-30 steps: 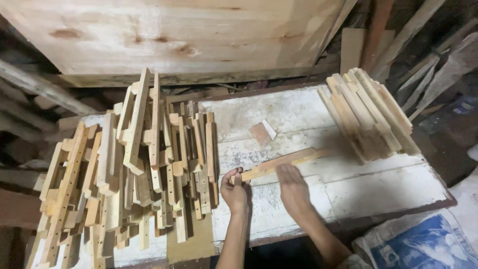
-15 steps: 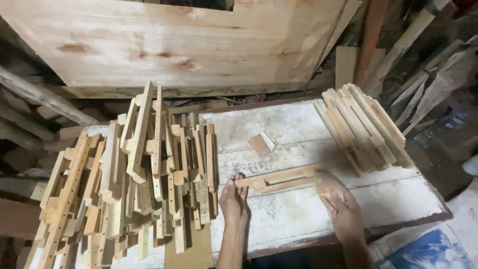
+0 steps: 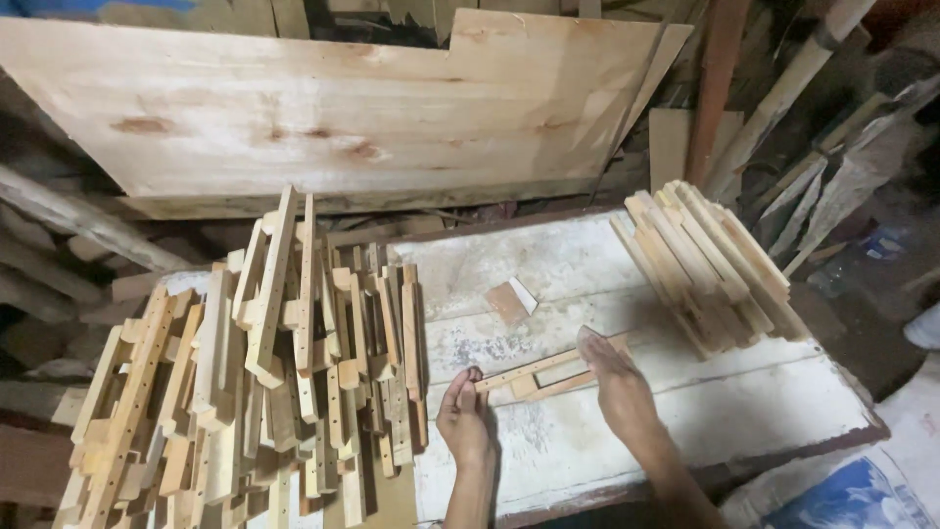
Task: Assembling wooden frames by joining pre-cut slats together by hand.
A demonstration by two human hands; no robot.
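At the lower centre of the frame my left hand (image 3: 466, 423) pinches 1 end of the small wooden frame piece (image 3: 548, 370) while my right hand (image 3: 615, 387) lies flat on its other end, pressing it steady against the white counter (image 3: 744, 411).

The right hand (image 3: 617, 387) has returned onto the slotted wooden strip (image 3: 548, 372).

Dim workshop, plywood sheet (image 3: 333, 108) behind white table (image 3: 744, 411).
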